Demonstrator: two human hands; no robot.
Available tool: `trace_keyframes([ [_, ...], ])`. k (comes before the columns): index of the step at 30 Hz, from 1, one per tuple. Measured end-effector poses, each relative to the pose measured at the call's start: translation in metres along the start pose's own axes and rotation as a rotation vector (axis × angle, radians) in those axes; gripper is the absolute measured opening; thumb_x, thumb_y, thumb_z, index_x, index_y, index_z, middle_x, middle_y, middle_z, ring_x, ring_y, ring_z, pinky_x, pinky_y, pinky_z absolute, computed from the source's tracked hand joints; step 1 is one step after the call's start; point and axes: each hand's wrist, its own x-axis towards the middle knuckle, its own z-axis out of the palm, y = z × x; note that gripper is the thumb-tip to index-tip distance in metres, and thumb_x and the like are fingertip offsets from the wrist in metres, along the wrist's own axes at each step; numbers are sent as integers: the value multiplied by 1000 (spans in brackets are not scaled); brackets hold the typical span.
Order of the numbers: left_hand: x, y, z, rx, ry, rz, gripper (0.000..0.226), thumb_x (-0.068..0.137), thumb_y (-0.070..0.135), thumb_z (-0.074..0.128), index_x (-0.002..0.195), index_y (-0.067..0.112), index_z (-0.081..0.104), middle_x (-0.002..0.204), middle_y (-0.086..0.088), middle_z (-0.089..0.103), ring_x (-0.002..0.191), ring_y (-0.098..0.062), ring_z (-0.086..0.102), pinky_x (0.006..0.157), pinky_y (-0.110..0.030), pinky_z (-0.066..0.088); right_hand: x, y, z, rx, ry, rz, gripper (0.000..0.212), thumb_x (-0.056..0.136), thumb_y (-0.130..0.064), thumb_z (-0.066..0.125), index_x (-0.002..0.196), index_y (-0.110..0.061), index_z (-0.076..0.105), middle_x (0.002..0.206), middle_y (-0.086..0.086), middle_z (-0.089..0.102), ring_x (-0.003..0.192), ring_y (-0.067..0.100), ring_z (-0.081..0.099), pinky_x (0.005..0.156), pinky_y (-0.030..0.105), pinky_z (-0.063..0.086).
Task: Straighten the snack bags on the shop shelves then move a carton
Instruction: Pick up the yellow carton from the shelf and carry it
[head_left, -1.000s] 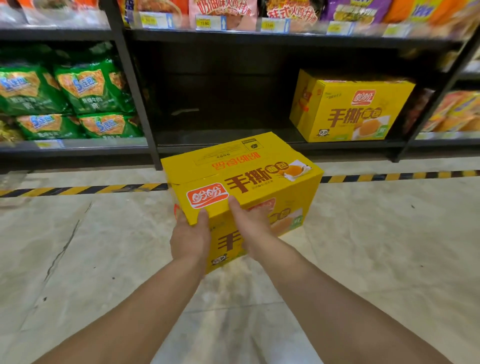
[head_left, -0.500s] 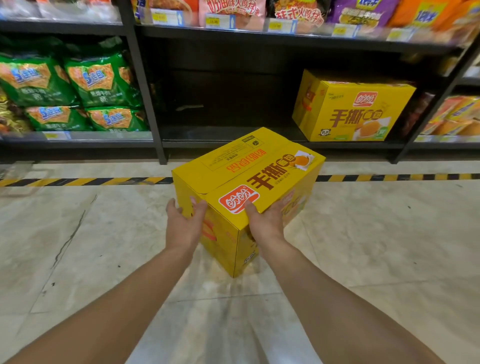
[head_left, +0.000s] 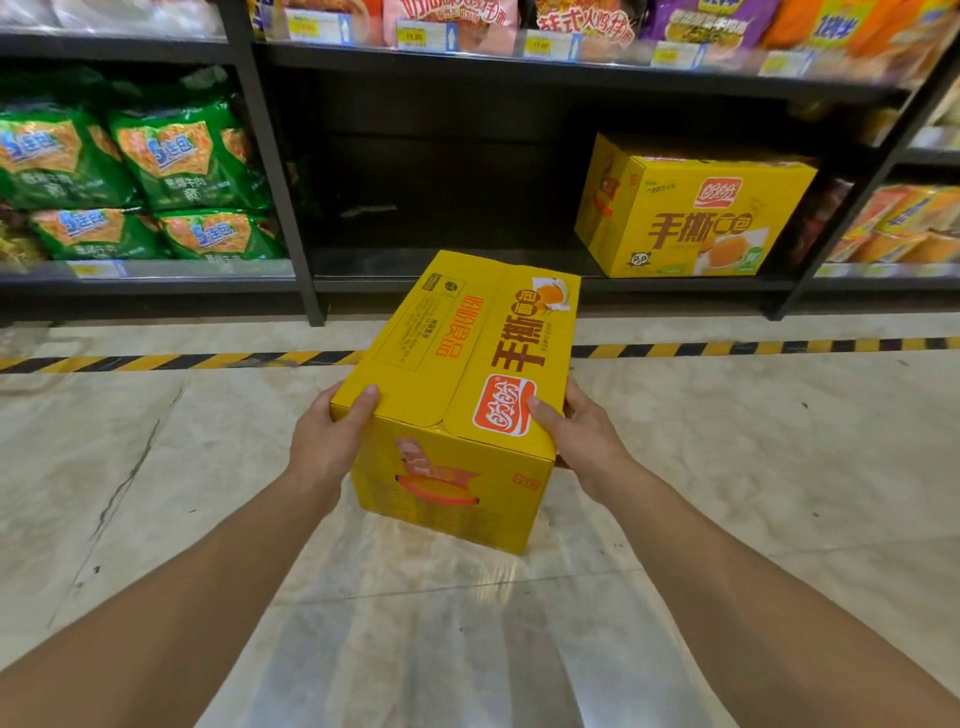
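Observation:
A yellow carton (head_left: 467, 364) with red and brown print is held above the floor in front of the bottom shelf, its short end toward me. My left hand (head_left: 324, 441) grips its near left corner, thumb on top. My right hand (head_left: 582, 436) grips the near right corner, thumb on the red logo. A second yellow carton (head_left: 691, 208) stands on the bottom shelf (head_left: 457, 283) at the right. Green snack bags (head_left: 182, 156) are stacked on the left shelf bay.
Black shelving posts (head_left: 270, 171) divide the bays. A yellow-black hazard tape line (head_left: 182, 360) runs along the marble floor before the shelves. Orange packs (head_left: 904, 228) fill the right bay. Colourful bags and price tags (head_left: 415, 36) line the upper shelf.
The carton has been turned so its short end faces me. Both hands shifted from its front face to its two near corners.

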Motion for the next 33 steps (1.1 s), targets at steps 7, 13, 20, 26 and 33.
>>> trace_keyframes([
  [7,-23,0,11,-37,46,39,50,100,45,66,145,24,58,121,2,62,110,-22,59,88,-38,48,-22,27,13,-73,141,165,73,89,-75,60,145,-29,50,137,-1,65,112,20,67,85,42,54],
  [13,-46,-7,30,-9,110,27,48,101,51,64,142,27,58,115,4,63,110,-24,61,91,-39,50,-38,39,4,-8,216,227,63,91,-75,57,128,-25,56,109,-3,65,100,22,64,96,53,56],
  [20,-81,-8,67,-14,46,-35,44,102,45,64,134,21,45,117,-1,60,99,-21,60,82,-36,46,-31,32,-37,53,285,209,37,96,-67,57,89,-31,60,94,-5,69,90,21,66,97,57,57],
  [26,-94,-11,78,-5,19,-45,48,102,45,64,137,19,43,130,-5,58,113,-26,62,90,-40,50,-34,30,-49,145,292,294,52,96,-69,53,120,-24,58,128,7,67,104,27,61,104,55,52],
  [33,-110,-19,89,16,-65,-58,48,104,43,60,144,22,44,144,-1,52,127,-24,56,101,-39,48,-45,28,-20,226,317,417,99,88,-72,65,156,-14,23,144,12,57,127,38,60,99,66,53],
])
